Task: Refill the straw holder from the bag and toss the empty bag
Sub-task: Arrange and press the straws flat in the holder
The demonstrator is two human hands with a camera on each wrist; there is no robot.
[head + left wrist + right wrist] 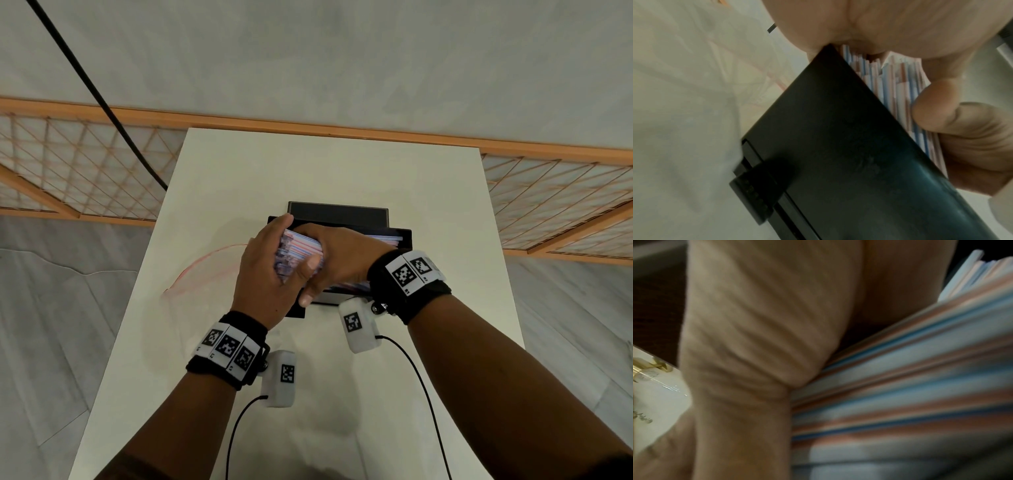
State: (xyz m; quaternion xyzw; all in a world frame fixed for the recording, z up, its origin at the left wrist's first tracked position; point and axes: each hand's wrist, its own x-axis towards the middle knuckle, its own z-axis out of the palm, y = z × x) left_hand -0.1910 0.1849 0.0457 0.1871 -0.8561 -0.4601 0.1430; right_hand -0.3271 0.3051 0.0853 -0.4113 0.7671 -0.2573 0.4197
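Between both sets of fingers, over the middle of the white table (342, 164): bundle of striped wrapped straws (301, 251), lying lengthwise across the black straw holder (337, 210).

Left hand (265, 277): fingers curled over the far side of the bundle's left end, thumb (310, 270) pressed on the near side. Grip is closed on the straws. Left wrist view confirms: thumb pad against the straws (898, 91), holder wall (838, 146) just below them.

Right hand (346, 255): wrapped over the bundle just right of the left fingers, thumb on the near side pointing down-left. Right wrist view shows the thumb (756, 337) lying against the straws (900, 386); frame blurred, fingertips hidden behind the bundle.

Right ends of the straws pass beyond the right hand, inside the holder's rim.

Clear plastic bag (202, 267) lies flat on the table, left of the left hand, apart from the fingers.
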